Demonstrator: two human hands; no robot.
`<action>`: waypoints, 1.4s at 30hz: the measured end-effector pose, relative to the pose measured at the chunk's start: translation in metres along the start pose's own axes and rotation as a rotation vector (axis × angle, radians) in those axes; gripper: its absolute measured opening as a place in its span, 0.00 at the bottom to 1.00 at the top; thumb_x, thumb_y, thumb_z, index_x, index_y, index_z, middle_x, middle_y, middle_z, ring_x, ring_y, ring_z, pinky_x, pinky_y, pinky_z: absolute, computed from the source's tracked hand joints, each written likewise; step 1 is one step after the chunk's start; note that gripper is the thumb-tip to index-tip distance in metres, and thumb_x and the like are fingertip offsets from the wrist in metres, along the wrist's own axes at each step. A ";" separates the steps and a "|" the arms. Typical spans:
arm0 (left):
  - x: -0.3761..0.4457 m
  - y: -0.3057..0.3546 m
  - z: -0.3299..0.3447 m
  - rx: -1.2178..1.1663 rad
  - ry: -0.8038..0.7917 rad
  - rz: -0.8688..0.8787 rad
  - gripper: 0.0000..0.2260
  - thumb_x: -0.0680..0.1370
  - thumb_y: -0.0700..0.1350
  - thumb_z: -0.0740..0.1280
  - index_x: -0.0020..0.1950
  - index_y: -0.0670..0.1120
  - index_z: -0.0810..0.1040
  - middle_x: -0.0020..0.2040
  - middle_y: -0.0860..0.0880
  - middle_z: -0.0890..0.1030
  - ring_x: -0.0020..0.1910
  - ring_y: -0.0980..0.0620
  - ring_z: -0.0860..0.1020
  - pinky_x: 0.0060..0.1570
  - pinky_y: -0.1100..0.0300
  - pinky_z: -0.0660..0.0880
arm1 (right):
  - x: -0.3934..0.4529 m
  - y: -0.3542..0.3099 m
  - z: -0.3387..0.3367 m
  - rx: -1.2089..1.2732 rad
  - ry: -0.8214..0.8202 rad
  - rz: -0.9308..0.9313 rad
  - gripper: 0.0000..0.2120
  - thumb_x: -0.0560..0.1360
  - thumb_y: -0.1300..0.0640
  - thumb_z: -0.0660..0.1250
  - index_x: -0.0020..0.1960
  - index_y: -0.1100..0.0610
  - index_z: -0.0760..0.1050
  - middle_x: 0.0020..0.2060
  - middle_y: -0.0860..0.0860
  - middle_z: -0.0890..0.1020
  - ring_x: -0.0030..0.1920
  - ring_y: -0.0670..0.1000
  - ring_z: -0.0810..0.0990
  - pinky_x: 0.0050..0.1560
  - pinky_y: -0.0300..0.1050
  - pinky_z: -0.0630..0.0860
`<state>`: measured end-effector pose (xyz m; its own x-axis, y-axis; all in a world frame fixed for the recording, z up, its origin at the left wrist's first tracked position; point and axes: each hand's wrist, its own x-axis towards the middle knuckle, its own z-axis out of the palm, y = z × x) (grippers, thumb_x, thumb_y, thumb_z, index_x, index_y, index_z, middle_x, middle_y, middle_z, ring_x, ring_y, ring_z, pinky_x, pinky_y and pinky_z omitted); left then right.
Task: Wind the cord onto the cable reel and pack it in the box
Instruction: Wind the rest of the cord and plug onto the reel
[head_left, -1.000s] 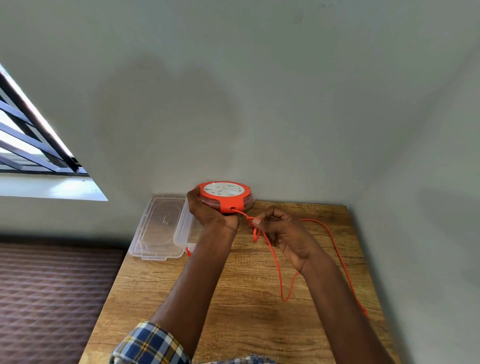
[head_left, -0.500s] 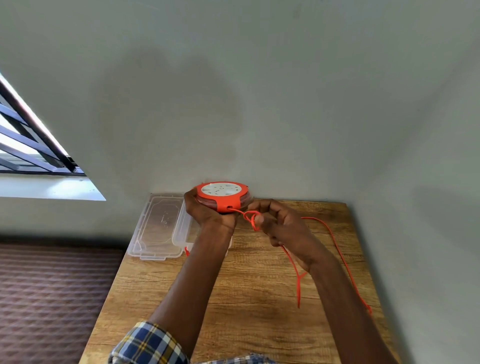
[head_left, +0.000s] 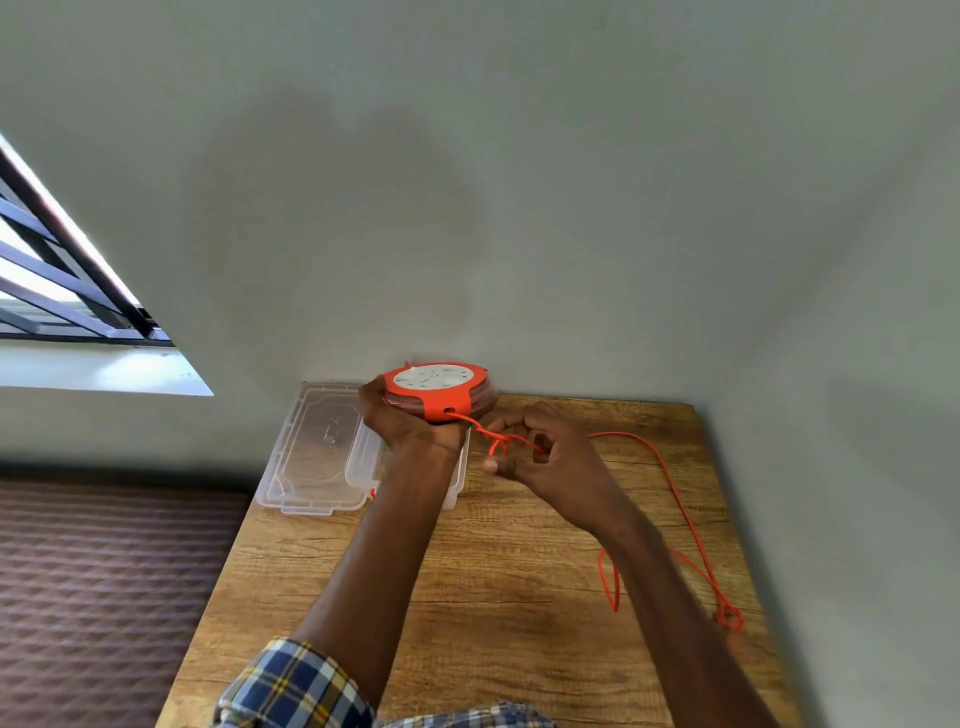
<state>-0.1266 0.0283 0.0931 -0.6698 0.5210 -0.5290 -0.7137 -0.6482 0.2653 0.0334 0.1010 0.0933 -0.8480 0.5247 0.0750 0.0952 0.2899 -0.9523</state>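
Observation:
An orange cable reel (head_left: 441, 387) with a white socket face is held up near the far wall by my left hand (head_left: 410, 426), which grips it from below and the left. The orange cord (head_left: 675, 499) leaves a hole in the reel's front, runs into my right hand (head_left: 545, 457), loops there, then trails over the right side of the wooden table (head_left: 519, 597). My right hand pinches the cord close to the reel. A clear plastic box (head_left: 363, 467) sits under my left wrist, partly hidden by the arm.
The box's clear lid (head_left: 317, 447) lies open to the left, overhanging the table's left edge. Walls close the far and right sides. A barred window (head_left: 62, 291) is at the left, with patterned flooring (head_left: 104, 582) below.
My right hand has pulled back slightly from the reel with the cord, and the loose loop on the table has shifted right. My left hand keeps the reel in the same place.

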 end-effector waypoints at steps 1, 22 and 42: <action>-0.001 0.000 -0.001 -0.012 -0.009 -0.001 0.27 0.79 0.59 0.62 0.73 0.46 0.79 0.66 0.40 0.84 0.68 0.34 0.78 0.69 0.32 0.73 | 0.000 0.000 0.000 0.033 0.011 -0.006 0.17 0.68 0.50 0.82 0.55 0.44 0.83 0.55 0.42 0.81 0.58 0.43 0.81 0.55 0.39 0.76; 0.000 -0.010 0.002 0.043 -0.061 -0.014 0.30 0.77 0.58 0.63 0.76 0.45 0.76 0.73 0.36 0.78 0.71 0.31 0.76 0.71 0.30 0.70 | -0.002 0.002 0.000 0.519 0.048 0.270 0.14 0.64 0.51 0.84 0.44 0.52 0.83 0.40 0.56 0.77 0.28 0.46 0.68 0.25 0.38 0.62; -0.002 -0.008 0.006 0.038 -0.092 -0.020 0.29 0.77 0.58 0.64 0.75 0.45 0.78 0.73 0.36 0.79 0.71 0.31 0.76 0.71 0.30 0.71 | -0.003 0.009 0.000 0.627 0.052 0.352 0.14 0.70 0.51 0.78 0.55 0.51 0.85 0.25 0.50 0.70 0.21 0.44 0.60 0.22 0.35 0.57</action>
<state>-0.1207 0.0362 0.0967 -0.6703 0.5836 -0.4583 -0.7331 -0.6166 0.2870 0.0366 0.1016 0.0845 -0.7945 0.5445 -0.2689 0.0281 -0.4093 -0.9119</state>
